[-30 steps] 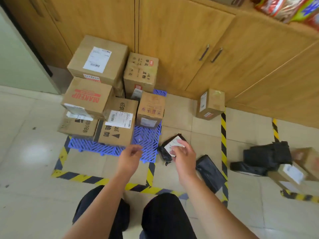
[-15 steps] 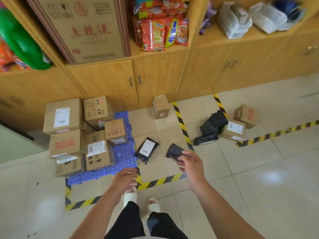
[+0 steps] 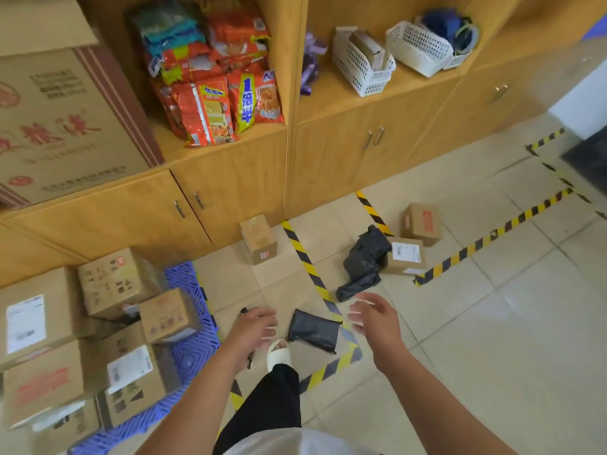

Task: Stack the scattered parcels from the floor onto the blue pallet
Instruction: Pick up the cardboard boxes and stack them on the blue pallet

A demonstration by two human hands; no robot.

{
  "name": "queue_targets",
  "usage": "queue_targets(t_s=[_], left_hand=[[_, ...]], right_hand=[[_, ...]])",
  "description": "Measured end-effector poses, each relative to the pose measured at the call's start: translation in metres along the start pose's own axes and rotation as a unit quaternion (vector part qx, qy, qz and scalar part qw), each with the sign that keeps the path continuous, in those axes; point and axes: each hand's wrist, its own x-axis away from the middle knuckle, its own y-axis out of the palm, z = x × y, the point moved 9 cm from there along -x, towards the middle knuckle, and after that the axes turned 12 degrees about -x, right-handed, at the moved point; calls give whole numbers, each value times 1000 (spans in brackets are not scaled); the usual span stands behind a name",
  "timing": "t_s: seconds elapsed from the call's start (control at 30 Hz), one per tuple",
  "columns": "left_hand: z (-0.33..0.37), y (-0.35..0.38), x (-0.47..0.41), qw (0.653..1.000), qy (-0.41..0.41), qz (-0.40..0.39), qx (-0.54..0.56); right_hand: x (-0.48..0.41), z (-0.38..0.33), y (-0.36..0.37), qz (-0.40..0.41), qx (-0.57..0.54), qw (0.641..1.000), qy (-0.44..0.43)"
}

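Several stacked boxes (image 3: 118,284) already sit on the blue pallet (image 3: 197,353), left of the left hand (image 3: 254,326), which hangs loosely curled and empty. Between the hands a flat black parcel (image 3: 313,330) lies on the floor (image 3: 492,323). The right hand (image 3: 374,315) has its fingers spread, holding nothing; beyond it wait a black bag heap (image 3: 363,261) and a labelled box (image 3: 405,257). Likely a fresh reach is starting: stoop, then grip that parcel.

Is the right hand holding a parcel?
No, the right hand is open and empty; the black flat parcel lies on the floor.
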Motion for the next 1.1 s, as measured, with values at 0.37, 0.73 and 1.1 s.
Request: queue_targets(t_s=[0.37, 0.73, 1.1], left_hand=[[70, -58, -81, 987, -87, 65, 119], [76, -79, -130, 958, -157, 111, 215], [14, -53, -246, 895, -208, 180, 352]], right_hand=[[-103, -82, 106, -109, 16, 993, 36], [-214, -110, 249, -170, 314, 934, 28], [-360, -24, 391, -248, 634, 732, 7]])
